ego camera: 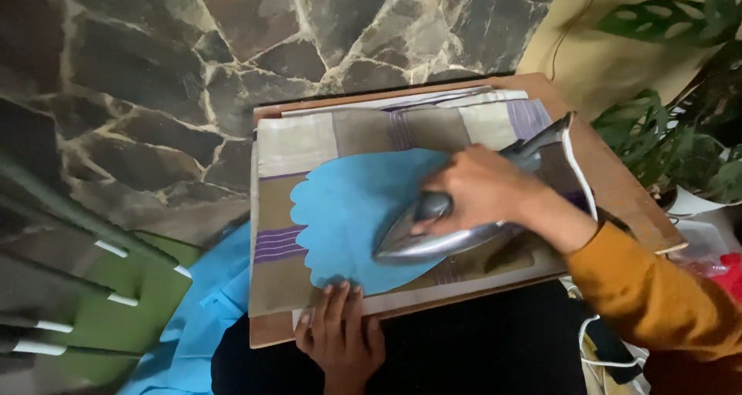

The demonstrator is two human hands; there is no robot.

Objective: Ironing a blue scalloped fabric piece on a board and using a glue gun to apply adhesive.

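Fingers of my left hand (340,335) lie flat and spread on the near edge of the bench (618,186), pinning the striped pad cloth (309,144). Beyond, my right hand (479,190) is closed round the handle of the steel iron (433,240), sole on blue fabric (348,209). The stretch on the pad looks smooth; I judge much remains, since more blue fabric hangs off left.

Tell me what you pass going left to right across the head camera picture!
Green chair → hanging blue cloth → left hand → iron → right hand → orange sleeve → leafy plant.
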